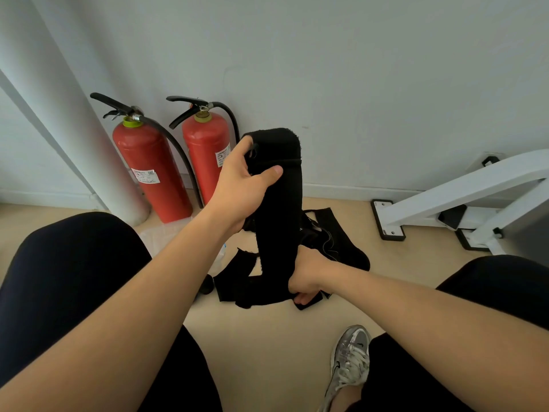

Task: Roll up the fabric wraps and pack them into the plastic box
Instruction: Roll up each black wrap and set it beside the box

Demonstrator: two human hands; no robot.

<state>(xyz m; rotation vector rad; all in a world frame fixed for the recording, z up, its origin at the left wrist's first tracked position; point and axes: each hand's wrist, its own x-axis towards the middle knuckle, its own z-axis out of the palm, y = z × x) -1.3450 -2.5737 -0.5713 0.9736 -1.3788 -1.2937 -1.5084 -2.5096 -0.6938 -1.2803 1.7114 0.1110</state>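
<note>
A long black fabric wrap [279, 215] hangs stretched upright above the floor. My left hand [242, 185] grips its folded top end, thumb across the front. Lower down, my right hand [306, 275] holds the wrap's bottom part, fingers curled round the cloth. More black wraps [335, 236] lie in a loose heap on the floor behind and below the held one. A clear plastic box [166, 233] shows faintly on the floor to the left of the heap, mostly hidden by my left forearm.
Two red fire extinguishers [154, 171] stand against the wall at the left, beside a white pillar [59, 114]. A white machine frame [463, 200] with black feet sits at the right. My knees and a silver shoe [350, 358] frame the beige floor.
</note>
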